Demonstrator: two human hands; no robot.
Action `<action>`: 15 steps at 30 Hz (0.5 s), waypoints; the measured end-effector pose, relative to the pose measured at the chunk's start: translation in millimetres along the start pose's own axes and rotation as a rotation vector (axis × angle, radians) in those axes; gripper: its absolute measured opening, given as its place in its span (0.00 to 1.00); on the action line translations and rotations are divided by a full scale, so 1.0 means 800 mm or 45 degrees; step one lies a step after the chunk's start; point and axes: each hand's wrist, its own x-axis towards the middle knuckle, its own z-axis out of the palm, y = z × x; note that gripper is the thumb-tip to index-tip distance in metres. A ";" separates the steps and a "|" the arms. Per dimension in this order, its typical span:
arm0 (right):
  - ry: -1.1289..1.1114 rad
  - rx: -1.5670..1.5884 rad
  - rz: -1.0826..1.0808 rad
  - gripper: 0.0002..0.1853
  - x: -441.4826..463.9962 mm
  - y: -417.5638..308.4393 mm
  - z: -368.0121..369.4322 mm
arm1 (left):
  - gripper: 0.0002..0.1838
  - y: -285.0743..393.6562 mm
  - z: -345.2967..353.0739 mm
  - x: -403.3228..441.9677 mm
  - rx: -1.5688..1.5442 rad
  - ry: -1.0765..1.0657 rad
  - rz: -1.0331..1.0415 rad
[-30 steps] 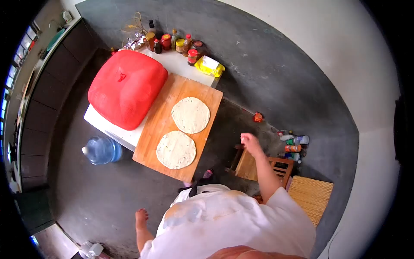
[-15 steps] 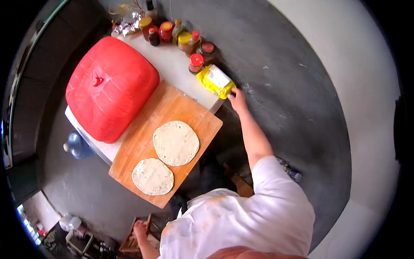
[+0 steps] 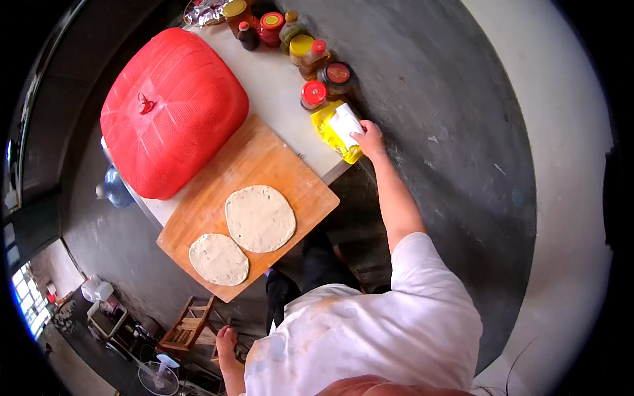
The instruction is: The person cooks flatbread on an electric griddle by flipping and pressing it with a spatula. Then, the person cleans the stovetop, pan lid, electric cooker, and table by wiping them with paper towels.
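Note:
At the table's right corner, my right hand [image 3: 370, 140] has its fingers closed on a white tissue [image 3: 345, 124] at the top of a yellow soft pack [image 3: 326, 129]. The tissue still lies against the pack. My left hand [image 3: 226, 341] hangs low by my side, fingers curled, with nothing visible in it. Two flat rounds of dough, a larger one [image 3: 260, 218] and a smaller one [image 3: 219, 259], lie side by side on a wooden board [image 3: 297, 173] in front of me. Small dark green flecks show in the dough.
A red mesh food cover [image 3: 178, 112] stands on the white table [image 3: 267, 86] at the left. Several jars and bottles, among them a red-lidded jar [image 3: 314, 94], line the wall side. A wooden chair [image 3: 188, 325] and a blue water bottle [image 3: 117, 188] are on the floor.
My right hand has moved from the pack's near end up to the white tissue and closed on it. My left hand has shifted slightly. The view has tilted.

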 end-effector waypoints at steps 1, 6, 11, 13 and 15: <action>-0.053 0.206 0.086 0.20 -0.003 -0.003 -0.007 | 0.14 0.002 0.004 -0.003 0.018 0.006 -0.002; -0.121 0.605 0.211 0.20 -0.020 -0.016 -0.032 | 0.15 0.025 0.034 -0.023 0.042 -0.008 -0.025; -0.318 1.248 0.301 0.23 -0.039 -0.032 -0.041 | 0.14 0.060 0.068 -0.016 0.083 -0.146 0.323; -0.592 1.899 0.319 0.26 -0.078 -0.069 -0.060 | 0.13 0.130 0.132 -0.042 -0.035 -0.219 0.340; -0.770 2.191 0.260 0.31 -0.128 -0.109 -0.078 | 0.18 0.197 0.203 -0.066 -0.111 -0.416 0.449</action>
